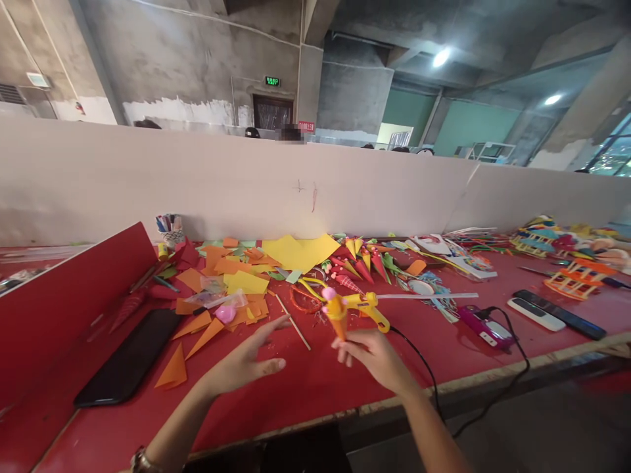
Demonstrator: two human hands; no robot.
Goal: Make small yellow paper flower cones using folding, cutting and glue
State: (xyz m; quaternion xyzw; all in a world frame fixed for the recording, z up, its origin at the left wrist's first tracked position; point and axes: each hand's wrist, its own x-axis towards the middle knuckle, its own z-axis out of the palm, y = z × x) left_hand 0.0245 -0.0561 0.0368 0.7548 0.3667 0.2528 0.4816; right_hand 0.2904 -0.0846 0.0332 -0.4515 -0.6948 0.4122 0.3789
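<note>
My right hand [372,358] pinches the tip of a small orange paper cone [337,316] topped with a pink ball, holding it upright above the red table [315,387]. My left hand [246,361] hovers to its left with fingers stretched apart, holding nothing. A yellow glue gun [367,306] lies on the table just behind the cone, its black cord running off to the right edge. A thin wooden stick [293,322] lies between the hands.
Orange and yellow paper pieces [236,282], paper cones [365,263] and scraps cover the back of the table. A black phone [131,358] lies at left beside a red divider [64,302]. A purple device [486,328] and remotes [542,314] lie at right. A white partition stands behind.
</note>
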